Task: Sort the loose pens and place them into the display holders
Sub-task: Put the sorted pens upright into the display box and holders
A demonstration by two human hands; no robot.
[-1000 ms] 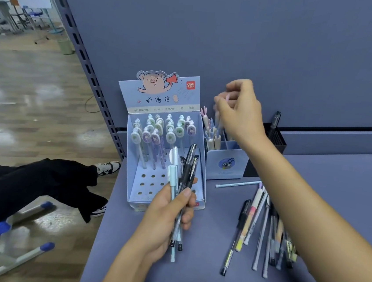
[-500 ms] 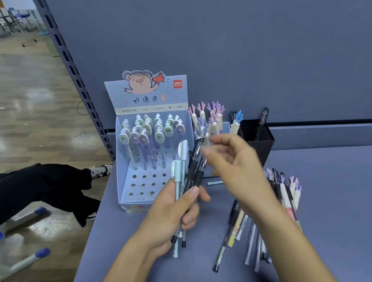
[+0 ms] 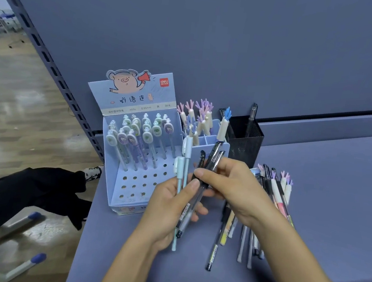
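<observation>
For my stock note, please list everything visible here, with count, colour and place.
pig display box: one, light blue, on the shelf, left
oval-topped pens: about a dozen, pastel, in that box
divided holder: one, light blue, beside the box
antler pens: several, cream, in the holder
mesh cup: one, black, right of the holder
dark pen: one, in the cup
loose pens: many, mixed, lying at right
held pens: about five, pale blue and black, bundled
left hand: grips the held pens
right hand: pinches the black ones

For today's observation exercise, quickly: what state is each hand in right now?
Left hand: closed, holding a bundle of pens.
Right hand: closed, pinching the dark pens in that bundle.
</observation>
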